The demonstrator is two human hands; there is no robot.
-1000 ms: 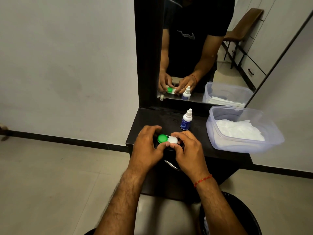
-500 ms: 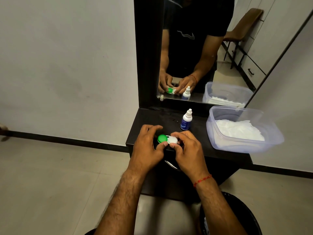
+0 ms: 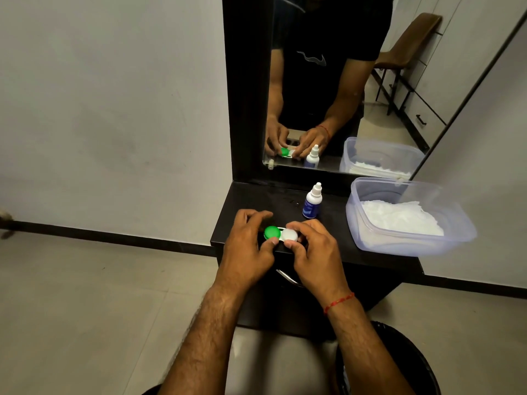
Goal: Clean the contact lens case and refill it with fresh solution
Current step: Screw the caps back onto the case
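Head view, looking down over a dark shelf (image 3: 256, 195) under a wall mirror (image 3: 328, 81).

Containers first. Clear plastic tub (image 3: 405, 245) sits on the right of the shelf, lid off, with a layer of white tissues (image 3: 399, 218) lying in the bottom. Small dropper bottle (image 3: 312, 202), white cap on, blue label, stands upright mid-shelf, left of the tub and apart from it; how full it is cannot be seen. Black bin (image 3: 413, 366) on the floor at lower right; its contents are too dark to make out.

Contact lens case (image 3: 281, 234) is at the front edge of the shelf, in front of the bottle, held between both hands. Whether it rests on the shelf or is lifted just clear of it cannot be told. Both caps are on and face upward: green cap (image 3: 271, 232) at the left end, white cap (image 3: 290, 235) at the right. Long axis runs left to right, roughly along the shelf's front edge.

Left hand (image 3: 248, 246) grips the green end, thumb against the near side of the cap, fingers curled round the far side. Right hand (image 3: 313, 252) pinches the white cap, thumb near, fingers curled over the far side. Red thread (image 3: 338, 303) on the right wrist.

Mirror repeats the hands, case, bottle and tub.
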